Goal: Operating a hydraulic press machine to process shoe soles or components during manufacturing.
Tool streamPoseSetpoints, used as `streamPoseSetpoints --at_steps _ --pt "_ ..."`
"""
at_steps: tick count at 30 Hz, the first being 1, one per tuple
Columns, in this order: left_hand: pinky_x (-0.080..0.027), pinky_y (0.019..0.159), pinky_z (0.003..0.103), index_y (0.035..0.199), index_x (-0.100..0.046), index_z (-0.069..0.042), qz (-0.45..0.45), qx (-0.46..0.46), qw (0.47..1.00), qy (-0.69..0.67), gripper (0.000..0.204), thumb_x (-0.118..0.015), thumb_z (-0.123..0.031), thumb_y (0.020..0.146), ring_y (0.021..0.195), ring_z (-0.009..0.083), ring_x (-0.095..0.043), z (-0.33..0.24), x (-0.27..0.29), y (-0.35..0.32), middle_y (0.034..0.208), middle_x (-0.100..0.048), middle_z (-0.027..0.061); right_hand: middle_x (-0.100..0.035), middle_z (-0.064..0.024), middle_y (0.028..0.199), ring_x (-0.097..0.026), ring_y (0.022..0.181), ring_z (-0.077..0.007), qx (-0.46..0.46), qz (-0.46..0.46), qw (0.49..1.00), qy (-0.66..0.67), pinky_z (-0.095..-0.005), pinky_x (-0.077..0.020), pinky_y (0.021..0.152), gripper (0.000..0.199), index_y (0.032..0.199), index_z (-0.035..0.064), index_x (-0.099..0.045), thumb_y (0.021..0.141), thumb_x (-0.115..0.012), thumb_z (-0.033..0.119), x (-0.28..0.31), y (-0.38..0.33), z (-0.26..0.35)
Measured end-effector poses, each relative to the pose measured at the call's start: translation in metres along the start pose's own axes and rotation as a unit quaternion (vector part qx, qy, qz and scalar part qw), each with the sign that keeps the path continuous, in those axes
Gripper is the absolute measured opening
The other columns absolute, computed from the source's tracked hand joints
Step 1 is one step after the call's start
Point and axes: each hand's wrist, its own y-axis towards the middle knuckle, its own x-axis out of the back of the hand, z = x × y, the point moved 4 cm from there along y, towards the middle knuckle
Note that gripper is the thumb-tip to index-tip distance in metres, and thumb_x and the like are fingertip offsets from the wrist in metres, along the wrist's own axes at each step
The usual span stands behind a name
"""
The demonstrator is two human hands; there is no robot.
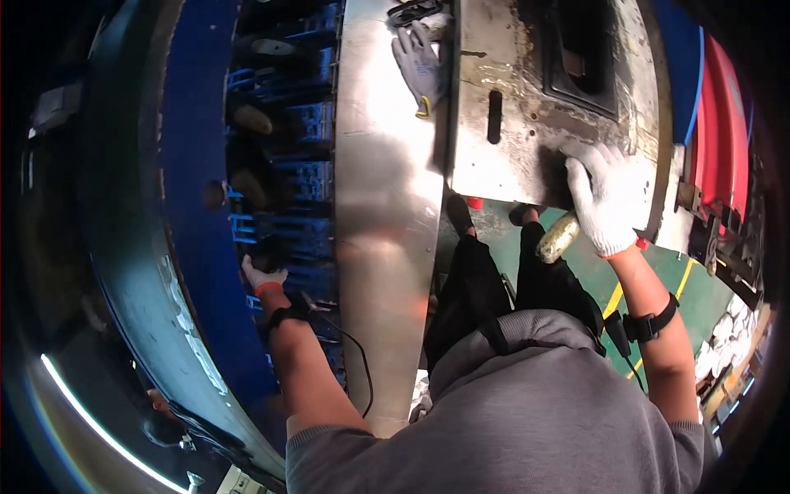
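Observation:
My left hand (265, 275), in a white glove with an orange cuff, reaches in among the blue racks (311, 123) on the left. Its thumb and a finger stand apart, with darkness between them and no held thing visible. My right hand (607, 196), gloved the same way, lies on the near right part of a worn metal table (502, 152). The thumb is apart from the partly curled fingers, and I see nothing gripped. Just left of its heel, an oblong yellowish, mottled thing (559, 237) juts out past the table edge; what it is attached to is hidden.
Several dark shoe-like pieces, one with a pale oval face (272, 47), sit along the racks. A shiny metal ledge (374, 272) separates racks and table. A grey work glove (418, 66) lies at its far end. A red panel (718, 132) stands at right; a cable (362, 354) hangs near my left arm.

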Motion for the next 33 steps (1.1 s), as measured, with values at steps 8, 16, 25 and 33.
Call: streamPoseSetpoints --at_steps 8,16,25,33 --pt "-0.045 0.102 0.059 0.124 -0.069 -0.011 0.113 -0.130 0.976 -0.130 0.051 -0.073 -0.038 0.081 0.124 0.0318 -0.060 0.097 0.021 -0.134 0.132 -0.068 0.0079 -0.065 -0.0101 0.088 -0.062 0.083 -0.0309 0.036 -0.060 0.997 0.044 -0.0448 -0.0477 0.075 0.013 0.097 0.0115 -0.072 0.091 -0.066 0.021 -0.003 -0.004 -0.008" --pt "-0.036 0.121 0.057 0.159 -0.031 0.004 0.548 0.030 0.835 -0.036 0.090 -0.059 -0.033 0.081 0.142 0.0447 -0.045 0.192 -0.130 -0.359 0.155 -0.043 0.0292 -0.065 -0.0176 0.120 -0.062 0.114 -0.0367 0.045 0.060 0.954 0.289 -0.0461 -0.0488 0.102 0.040 0.132 0.0077 -0.063 0.096 -0.064 0.025 0.018 -0.003 0.006" --pt "-0.026 0.126 0.042 0.160 -0.032 0.003 0.584 -0.291 0.712 0.260 0.073 -0.061 -0.027 0.100 0.150 0.0279 -0.039 0.211 -0.320 -0.502 0.162 -0.040 0.0201 -0.026 -0.0218 0.168 -0.030 0.155 -0.0246 -0.130 0.080 0.679 0.718 -0.0357 -0.0249 0.125 0.097 0.167 0.0030 -0.013 0.091 -0.068 0.027 0.038 0.024 -0.013" --pt "-0.024 0.127 0.046 0.157 -0.030 0.008 0.468 -0.783 0.410 0.010 0.063 -0.051 -0.002 0.098 0.150 0.0345 -0.040 0.119 -0.348 -0.689 0.158 -0.044 0.0267 -0.039 -0.0341 0.154 -0.055 0.128 -0.0482 -0.229 -0.087 0.964 0.102 -0.0495 -0.0495 0.104 0.084 0.155 0.0217 -0.048 0.081 -0.076 0.048 0.027 0.123 -0.098"
